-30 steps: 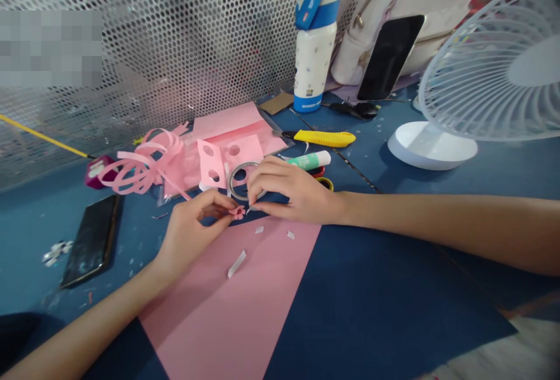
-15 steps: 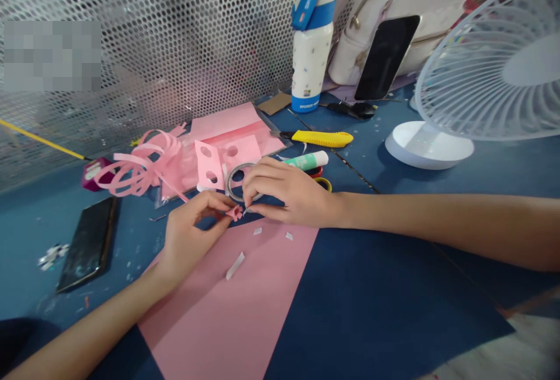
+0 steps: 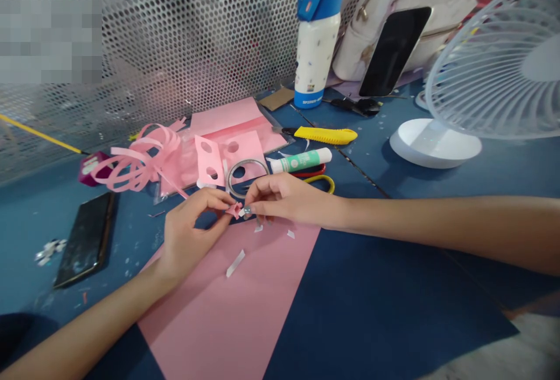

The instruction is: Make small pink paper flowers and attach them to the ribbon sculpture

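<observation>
Between the fingertips of my left hand is a small folded pink paper piece with a frilled end. My right hand meets it from the right, pinching a small white strip that looks like double-sided tape and is at the pink piece's edge. Under both hands lies a pink paper sheet, with a longer white strip and a few small white scraps on it. Just behind the fingers is a roll of tape, partly covered by the right hand.
A glue stick, scissors with a yellow handle and a yellow cutter lie behind my right hand. Pink paper strips and a phone are at left. A bottle and fan stand behind.
My right hand has turned and lowered its fingers slightly, bringing the white strip against the pink piece. The left hand keeps its pinch. The view has shifted a little.
</observation>
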The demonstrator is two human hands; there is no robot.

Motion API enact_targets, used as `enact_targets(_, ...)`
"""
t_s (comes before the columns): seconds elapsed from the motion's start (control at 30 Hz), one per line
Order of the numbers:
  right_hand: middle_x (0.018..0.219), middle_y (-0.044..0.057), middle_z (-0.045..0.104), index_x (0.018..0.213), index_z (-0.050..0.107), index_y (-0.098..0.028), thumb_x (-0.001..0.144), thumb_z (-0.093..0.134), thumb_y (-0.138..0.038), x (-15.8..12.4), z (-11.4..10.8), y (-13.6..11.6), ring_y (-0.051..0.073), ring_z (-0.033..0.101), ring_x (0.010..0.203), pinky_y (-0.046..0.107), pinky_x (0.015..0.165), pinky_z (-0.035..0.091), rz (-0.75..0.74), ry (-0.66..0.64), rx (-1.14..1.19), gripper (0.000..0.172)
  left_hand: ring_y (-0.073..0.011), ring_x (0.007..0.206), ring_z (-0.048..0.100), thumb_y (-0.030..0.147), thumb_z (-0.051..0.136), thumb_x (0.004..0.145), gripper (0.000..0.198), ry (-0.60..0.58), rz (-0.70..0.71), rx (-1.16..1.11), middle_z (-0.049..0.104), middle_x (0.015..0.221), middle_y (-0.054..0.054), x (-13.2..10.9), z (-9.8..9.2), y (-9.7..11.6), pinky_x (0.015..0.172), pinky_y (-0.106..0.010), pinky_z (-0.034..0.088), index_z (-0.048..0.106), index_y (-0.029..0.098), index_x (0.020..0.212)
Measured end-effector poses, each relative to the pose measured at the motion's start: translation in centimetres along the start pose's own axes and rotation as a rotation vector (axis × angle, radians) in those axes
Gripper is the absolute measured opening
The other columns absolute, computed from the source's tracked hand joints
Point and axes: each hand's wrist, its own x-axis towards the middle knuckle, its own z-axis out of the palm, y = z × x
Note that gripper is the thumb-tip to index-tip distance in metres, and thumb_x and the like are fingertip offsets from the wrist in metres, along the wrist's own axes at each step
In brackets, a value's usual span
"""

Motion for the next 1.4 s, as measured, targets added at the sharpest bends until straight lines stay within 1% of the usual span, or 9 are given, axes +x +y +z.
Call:
enact_targets(0.13,0.065,-0.003,0.067,0.083,0.068,-0.014,0.087,0.071,-0.017,0.1,0.1,0.0,0.009,0.065,0.057,0.020,0.057,0.050,0.022,0.025,0.118,0.006,-0.0155,0.087,0.073,0.008,0.069,0.088,0.014,0.015,0.032,0.045,0.076,0.094,-0.002,0.0,0.0,0.1,0.077,-0.028,0.061,0.065,0.020,0.086)
enact_targets(0.3,0.073,-0.002,0.068,0.083,0.063,-0.014,0.089,0.070,-0.012,0.0,0.5,-0.1,0.008,0.069,0.066,0.018,0.062,0.058,0.067,0.065,0.274,0.009,-0.0130,0.085,0.072,0.006,0.070,0.086,0.015,0.042,0.033,0.088,0.075,0.093,0.000,0.1,0.1,0.4,0.075,-0.023,0.060,0.064,0.020,0.087)
enact_targets(0.47,0.074,-0.003,0.067,0.085,0.057,-0.017,0.082,0.076,-0.013,0.2,0.8,0.5,0.010,0.069,0.066,0.019,0.057,0.059,-0.044,0.054,0.279,0.020,-0.0128,0.084,0.071,0.007,0.069,0.088,0.015,0.031,0.039,0.092,0.073,0.093,0.000,0.0,0.3,0.9,0.076,-0.024,0.060,0.062,0.020,0.087)
enact_targets(0.63,0.077,-0.004,0.068,0.088,0.049,-0.021,0.079,0.072,-0.011,0.3,0.6,1.1,0.011,0.069,0.064,0.022,0.055,0.060,-0.113,0.065,0.260,0.027,-0.0144,0.083,0.070,0.010,0.069,0.090,0.013,0.004,0.045,0.066,0.071,0.092,-0.001,0.0,0.4,1.4,0.074,-0.026,0.061,0.062,0.021,0.086)
enact_targets(0.8,0.077,-0.005,0.067,0.091,0.048,-0.022,0.078,0.070,-0.009,0.3,0.4,1.2,0.011,0.068,0.065,0.023,0.056,0.059,-0.155,0.077,0.200,0.028,-0.0153,0.085,0.074,0.011,0.073,0.087,0.013,-0.042,-0.035,0.025,0.074,0.094,0.000,-0.3,0.2,1.6,0.079,-0.027,0.063,0.067,0.022,0.091)
enact_targets(0.9,0.080,-0.003,0.068,0.092,0.049,-0.022,0.078,0.068,-0.008,0.2,0.4,1.3,0.011,0.067,0.068,0.023,0.058,0.058,-0.175,0.088,0.168,0.028,-0.0148,0.080,0.075,0.010,0.074,0.086,0.019,-0.049,-0.104,0.007,0.075,0.091,0.001,-0.4,0.1,1.5,0.076,-0.027,0.063,0.070,0.024,0.098)
enact_targets(1.07,0.095,0.001,0.063,0.092,0.055,-0.020,0.083,0.064,-0.008,0.0,0.5,1.1,0.013,0.068,0.086,0.022,0.065,0.057,-0.237,0.145,0.089,0.017,-0.0151,0.081,0.073,0.010,0.073,0.086,0.015,-0.022,-0.120,-0.076,0.075,0.090,0.001,0.0,0.1,1.1,0.079,-0.028,0.064,0.073,0.024,0.092)
enact_targets(1.2,0.095,0.001,0.063,0.091,0.061,-0.018,0.091,0.061,-0.016,-0.2,0.6,0.7,0.011,0.064,0.080,0.021,0.066,0.055,-0.215,0.138,0.079,0.002,-0.0151,0.079,0.073,0.011,0.077,0.083,0.015,0.025,-0.169,-0.151,0.074,0.087,0.001,0.2,0.1,0.7,0.077,-0.028,0.065,0.073,0.023,0.091)
enact_targets(1.4,0.087,0.000,0.065,0.085,0.065,-0.015,0.088,0.067,-0.016,-0.1,0.8,0.4,0.010,0.062,0.078,0.021,0.068,0.050,-0.209,0.136,0.015,0.004,-0.0144,0.081,0.071,0.009,0.074,0.084,0.017,0.024,-0.116,-0.147,0.072,0.088,0.000,0.1,0.1,0.7,0.077,-0.027,0.064,0.074,0.024,0.092)
